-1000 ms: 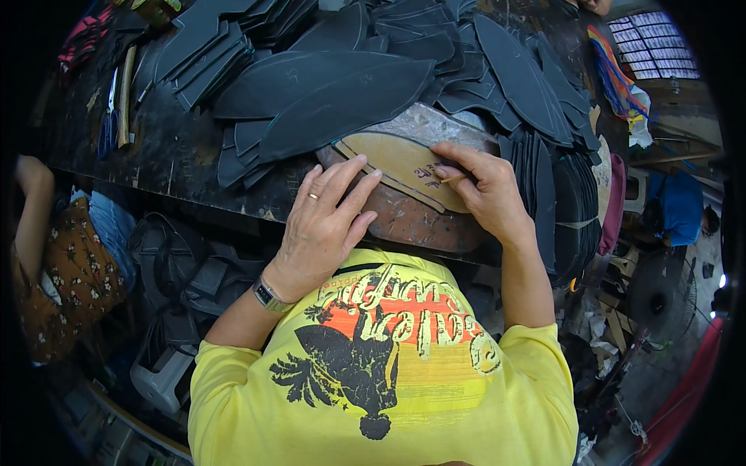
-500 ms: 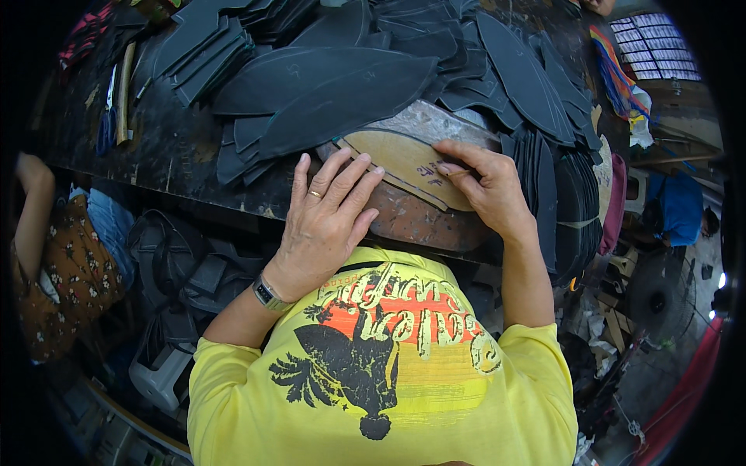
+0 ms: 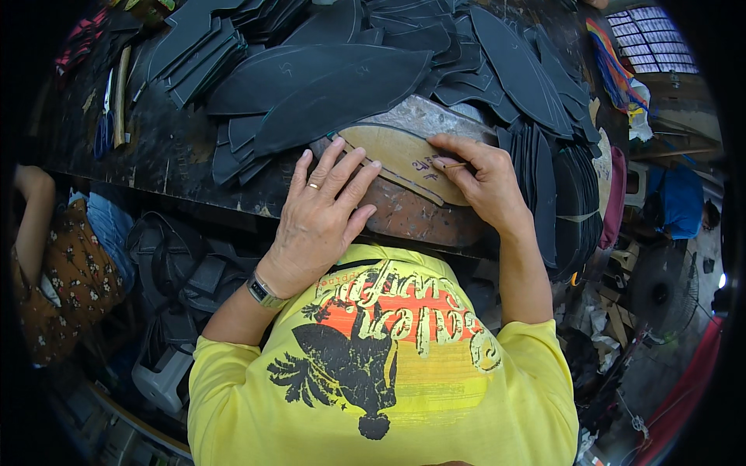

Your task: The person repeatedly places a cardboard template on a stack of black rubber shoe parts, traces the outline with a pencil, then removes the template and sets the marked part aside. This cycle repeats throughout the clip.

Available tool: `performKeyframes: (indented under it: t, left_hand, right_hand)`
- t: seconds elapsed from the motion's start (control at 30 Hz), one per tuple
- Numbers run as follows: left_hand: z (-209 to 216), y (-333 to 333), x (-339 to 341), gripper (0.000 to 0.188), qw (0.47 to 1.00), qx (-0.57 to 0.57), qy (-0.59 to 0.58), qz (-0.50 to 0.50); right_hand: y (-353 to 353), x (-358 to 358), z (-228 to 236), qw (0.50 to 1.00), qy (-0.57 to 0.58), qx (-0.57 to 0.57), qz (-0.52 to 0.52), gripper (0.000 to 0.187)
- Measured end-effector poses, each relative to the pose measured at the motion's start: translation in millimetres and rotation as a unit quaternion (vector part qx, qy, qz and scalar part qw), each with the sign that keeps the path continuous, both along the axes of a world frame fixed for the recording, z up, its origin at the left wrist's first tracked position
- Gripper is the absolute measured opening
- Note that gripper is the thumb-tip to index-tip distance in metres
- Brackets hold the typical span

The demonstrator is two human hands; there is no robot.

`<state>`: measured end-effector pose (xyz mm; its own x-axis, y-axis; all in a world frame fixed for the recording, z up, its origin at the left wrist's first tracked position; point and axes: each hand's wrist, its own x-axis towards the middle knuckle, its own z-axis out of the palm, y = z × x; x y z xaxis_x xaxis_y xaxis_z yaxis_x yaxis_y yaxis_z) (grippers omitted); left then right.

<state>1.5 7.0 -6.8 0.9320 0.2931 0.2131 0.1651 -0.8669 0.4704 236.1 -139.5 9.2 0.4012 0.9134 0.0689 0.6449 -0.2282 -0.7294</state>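
Observation:
A tan leaf-shaped template (image 3: 392,151) with handwritten marks lies over a dark sheet piece, whose edge shows along the template's far side. A slit runs along its near edge. My left hand (image 3: 320,202) is open, fingers spread, its fingertips resting on the template's left end. My right hand (image 3: 486,175) is closed at the template's right end, pinching a thin brown pencil-like stick (image 3: 448,165). Its point is hard to see. Under the template is a worn, scratched board (image 3: 416,213) at the table's near edge.
Stacks of cut dark pieces (image 3: 318,97) cover the table beyond my hands, and more stacks (image 3: 575,202) stand at the right. Blue-handled scissors (image 3: 105,128) and a wooden stick (image 3: 122,97) lie at the left. Another person's arm (image 3: 33,225) shows at the far left; a fan (image 3: 660,283) stands right.
My right hand has shifted slightly and turned, so the thin stick shows more between its fingers. My left hand stays on the template. The view has moved a little.

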Motion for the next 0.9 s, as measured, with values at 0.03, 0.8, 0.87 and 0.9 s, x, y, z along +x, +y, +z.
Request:
performKeyframes:
  t: [0.03,0.8,0.87,0.9]
  left_hand:
    - [0.2,0.0,-0.1,0.056,1.000,0.004,0.002,0.000]
    - [12.5,5.8,7.7,0.057,0.998,0.063,0.019,-0.010]
    - [13.0,5.6,8.2,0.059,0.998,0.064,0.022,-0.015]
    - [13.3,5.5,8.4,0.060,0.997,0.066,0.027,-0.020]
  right_hand:
    - [0.0,-0.2,-0.3,1.000,0.001,0.001,-0.001,0.029]
    - [-16.8,5.4,19.0,0.986,0.131,-0.078,-0.062,0.032]
    - [-25.9,7.7,21.4,0.981,0.146,-0.095,-0.087,0.031]
    - [-29.0,8.2,20.1,0.982,0.139,-0.088,-0.087,0.030]
